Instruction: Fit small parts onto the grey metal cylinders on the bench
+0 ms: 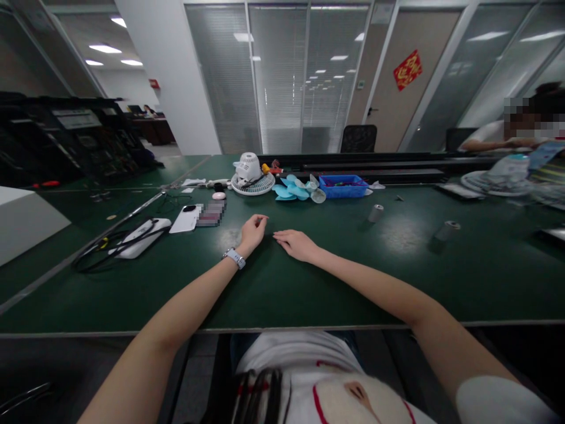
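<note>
My left hand (253, 231) rests on the green tabletop (291, 288), loosely curved with the fingers apart, and nothing shows in it. A watch with a pale band (233, 257) is on that wrist. Just to the right, my right hand (295, 243) lies palm down with its fingers stretched out, holding nothing; a small gap separates the two hands. Beyond them are light-blue fan blades (292, 188) and a white fan (248, 169) lying on its round grille. A white phone (184, 219) lies left of my left hand.
A blue tray (343, 187) stands behind the right hand. Two small metal cylinders (376, 213) stand farther right. A white power bank-like block (141, 238) with black cables (95, 250) lies at left. At far right a person (498, 132) sits near another fan (507, 174).
</note>
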`<state>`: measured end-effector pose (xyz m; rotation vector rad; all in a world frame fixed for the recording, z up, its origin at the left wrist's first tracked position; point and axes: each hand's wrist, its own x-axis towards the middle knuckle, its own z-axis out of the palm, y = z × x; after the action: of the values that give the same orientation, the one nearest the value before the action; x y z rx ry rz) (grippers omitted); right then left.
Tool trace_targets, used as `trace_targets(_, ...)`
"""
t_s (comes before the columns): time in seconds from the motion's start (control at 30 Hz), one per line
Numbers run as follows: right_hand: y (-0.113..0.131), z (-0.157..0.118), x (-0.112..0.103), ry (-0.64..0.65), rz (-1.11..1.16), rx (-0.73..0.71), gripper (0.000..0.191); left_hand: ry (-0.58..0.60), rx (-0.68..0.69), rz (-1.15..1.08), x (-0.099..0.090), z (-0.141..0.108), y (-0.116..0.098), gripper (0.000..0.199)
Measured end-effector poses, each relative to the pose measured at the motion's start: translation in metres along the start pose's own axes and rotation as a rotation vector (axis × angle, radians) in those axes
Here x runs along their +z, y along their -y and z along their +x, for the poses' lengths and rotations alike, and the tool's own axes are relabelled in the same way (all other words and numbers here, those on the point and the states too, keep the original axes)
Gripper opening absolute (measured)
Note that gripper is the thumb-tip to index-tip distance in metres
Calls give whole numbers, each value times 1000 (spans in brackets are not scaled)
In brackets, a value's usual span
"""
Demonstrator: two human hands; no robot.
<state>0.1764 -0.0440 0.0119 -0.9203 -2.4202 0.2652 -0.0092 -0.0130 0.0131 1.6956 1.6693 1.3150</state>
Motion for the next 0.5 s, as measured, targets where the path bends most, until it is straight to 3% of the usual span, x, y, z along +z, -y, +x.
trace_targets(0.13, -11, -6, -14, -33, -27, 32, 47, 17, -1, -20, 1, 0, 1, 26)
trace_targets(0.23, -33, -24, -48, -89, -173, 68, 46, 29, -1, -17, 1, 0, 0, 27)
trace_targets(0.4, -106, -67, -130, -373, -533, 354, 41, 27, -9, 18, 1, -1, 0, 28)
trace_targets(0.5, -147, -90, -160, -501, -631, 536, 42, 19, -7, 14, 1, 0, 1, 28)
